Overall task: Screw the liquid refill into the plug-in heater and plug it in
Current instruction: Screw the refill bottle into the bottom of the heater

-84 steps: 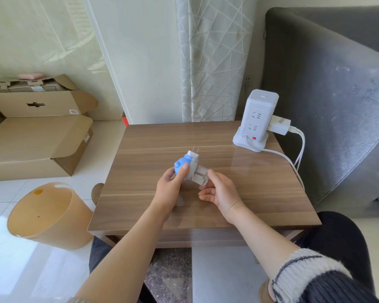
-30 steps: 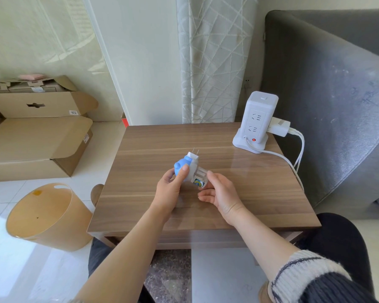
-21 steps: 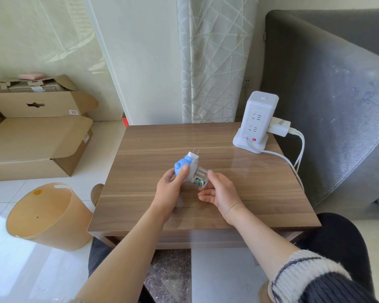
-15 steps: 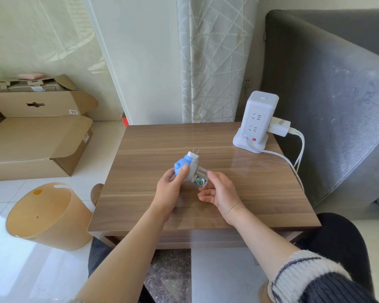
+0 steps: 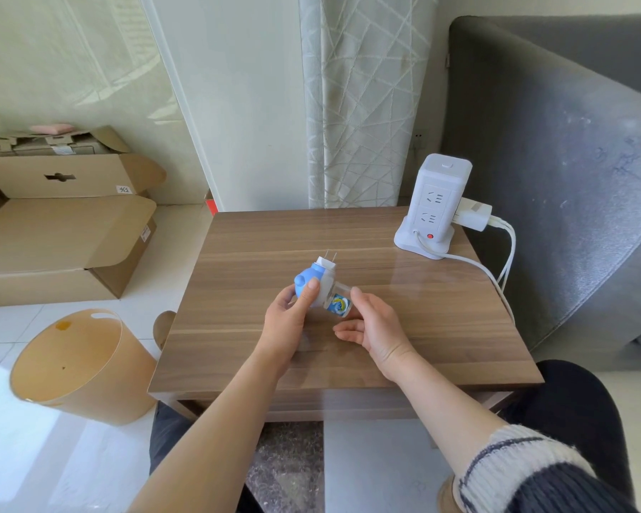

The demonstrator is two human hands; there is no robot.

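Observation:
Above the middle of the wooden table [image 5: 441, 327], my left hand [image 5: 287, 320] grips the blue and white plug-in heater [image 5: 311, 277], its two metal prongs pointing up and away. The clear liquid refill [image 5: 336, 301], with a blue and yellow label, sticks out of the heater's lower right side. My right hand [image 5: 372, 325] holds the refill's far end between thumb and fingertips. A white tower power strip [image 5: 437, 201] stands at the table's back right corner, well apart from both hands.
A white adapter [image 5: 472, 214] is plugged into the tower's right side, and white cables [image 5: 496, 275] run down the table's right edge. A grey sofa [image 5: 570, 179] stands right of the table. On the floor at left are a tan bin [image 5: 78, 364] and open cardboard boxes [image 5: 60, 235].
The refill has turned in my right fingers: its colourful label now faces up, and the bottle sits deeper in the heater. My left hand has kept the heater still.

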